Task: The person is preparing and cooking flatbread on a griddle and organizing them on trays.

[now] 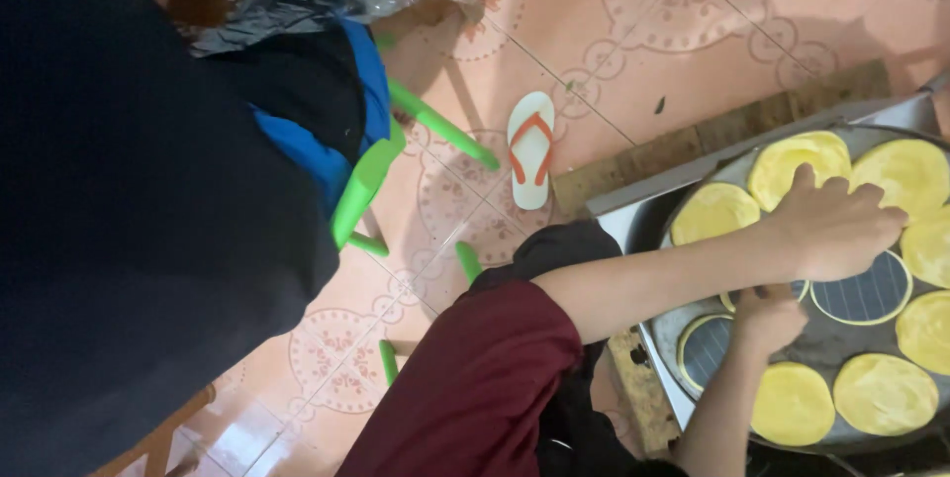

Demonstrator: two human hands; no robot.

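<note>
A wide round dark griddle (841, 348) at the right carries several flat yellow rounds (797, 162) and two dark ridged rounds with yellow rims (871, 294). My left hand (831, 225) reaches across it palm down, with bent fingers resting at the edge of a yellow round (910, 175). Whether it grips anything is hidden. My right hand (767, 319) lies below it, fingers closed, between the two dark rounds and touching the smaller one (705, 346). A maroon sleeve (485, 378) covers my left upper arm.
A person in dark clothes with a blue edge (148, 200) stands close at the left. A green plastic chair (371, 175) and a white sandal with orange straps (531, 148) sit on the pink patterned tile floor. A metal tray rim (633, 202) frames the griddle.
</note>
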